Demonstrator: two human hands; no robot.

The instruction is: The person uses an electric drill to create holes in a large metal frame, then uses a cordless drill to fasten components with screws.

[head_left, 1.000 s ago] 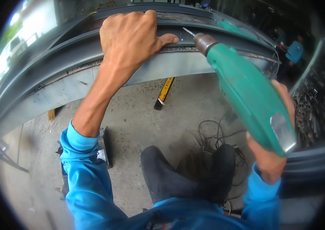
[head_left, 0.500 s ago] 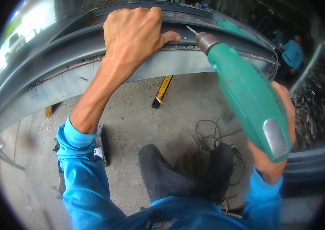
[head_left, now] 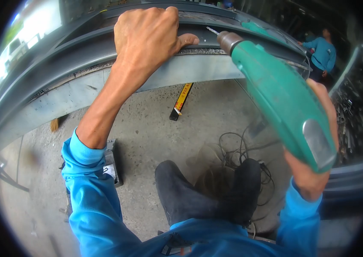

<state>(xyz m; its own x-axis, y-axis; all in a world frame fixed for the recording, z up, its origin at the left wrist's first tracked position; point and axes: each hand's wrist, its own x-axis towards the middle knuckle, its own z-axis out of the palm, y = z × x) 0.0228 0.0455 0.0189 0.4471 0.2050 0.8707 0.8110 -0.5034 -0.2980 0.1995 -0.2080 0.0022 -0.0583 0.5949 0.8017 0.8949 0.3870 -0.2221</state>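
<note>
My left hand point(head_left: 147, 38) is closed over the dark grey metal frame point(head_left: 74, 51), its fingers hooked over the far side and the thumb lying along the near channel. Beside the thumb tip a small bright spot shows on the metal. My right hand point(head_left: 323, 100) grips a green power drill point(head_left: 280, 98), mostly hidden behind the drill's body. The drill's chuck point(head_left: 229, 42) carries a thin bit point(head_left: 211, 30), which points up and left and overlaps the frame just right of my left thumb.
A yellow level-like bar point(head_left: 183, 100) lies on the concrete floor point(head_left: 147, 128) under the frame. Coiled black cables point(head_left: 241, 150) sit near my right knee. At my left is a dark case point(head_left: 112, 162). A person in blue point(head_left: 323, 53) stands at the back right, near stacked metal pieces point(head_left: 352, 115).
The drill's rear end and my right hand have shifted a little right and up, the bit slightly left. My left hand keeps its hold. The person behind has changed posture, one arm now stretched out.
</note>
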